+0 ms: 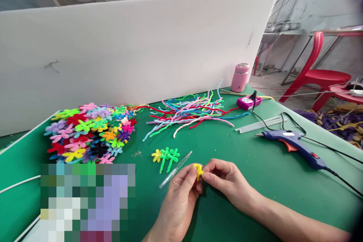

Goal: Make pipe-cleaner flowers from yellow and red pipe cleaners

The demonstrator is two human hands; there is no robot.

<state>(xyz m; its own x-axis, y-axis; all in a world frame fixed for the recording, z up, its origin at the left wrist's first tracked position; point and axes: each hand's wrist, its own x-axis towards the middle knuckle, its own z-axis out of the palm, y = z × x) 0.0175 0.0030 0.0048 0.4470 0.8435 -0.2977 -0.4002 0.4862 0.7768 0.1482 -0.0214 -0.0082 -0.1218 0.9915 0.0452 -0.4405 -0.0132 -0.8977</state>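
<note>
Between my two hands is a small bent piece of yellow pipe cleaner (199,171). My left hand (183,193) pinches it between thumb and forefinger. From the other side, the thumb and fingertips of my right hand (227,181) grip its edge. Just beyond my left hand lies a clear pen-like tube (176,170), slanting on the table. Behind that are a yellow pipe-cleaner flower (156,155) and two green pipe-cleaner flowers (172,154) with short stems. My fingers partly hide the yellow piece, so its full shape does not show.
A heap of colourful pipe-cleaner flowers (93,132) sits at left, with loose pipe cleaners (193,111) at the back. On the right lie a blue glue gun (295,144), glue sticks (261,124) and a magenta power socket (248,102). A pink flask (239,78) stands by the white board (127,53).
</note>
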